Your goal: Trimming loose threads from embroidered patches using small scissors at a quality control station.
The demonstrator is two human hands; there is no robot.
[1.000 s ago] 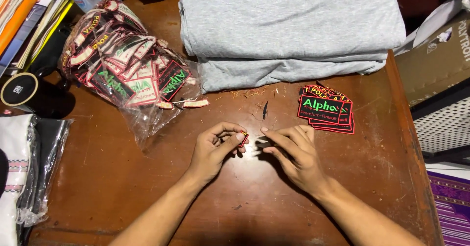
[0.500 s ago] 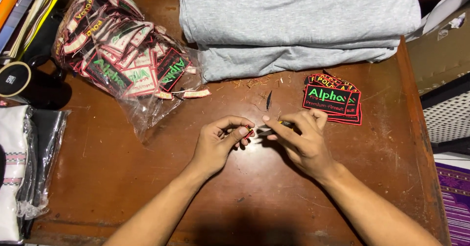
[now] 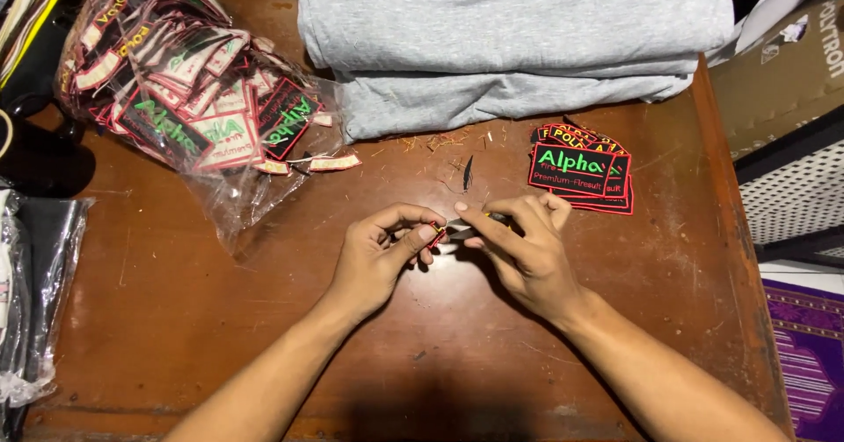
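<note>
Small red-edged patch point(image 3: 437, 235) at table centre, pinched in your left hand point(image 3: 380, 257). Your right hand point(image 3: 520, 250) grips small tool point(image 3: 459, 225) against it. Patch stack point(image 3: 580, 170) at 2 o'clock, patch bag point(image 3: 189, 99) at 10, folded grey cloth point(image 3: 519, 38) at 12. Bare table point(image 3: 220, 319) toward near edge.

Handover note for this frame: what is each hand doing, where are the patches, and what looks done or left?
Left hand: pinches a small red-edged patch.
Right hand: holds a small tool, hard to identify, at that patch.
Done, apparently: short patch stack by the right hand.
Left, apparently: clear bag of patches, far left.
Folded grey cloth lies behind on the wooden table.
</note>
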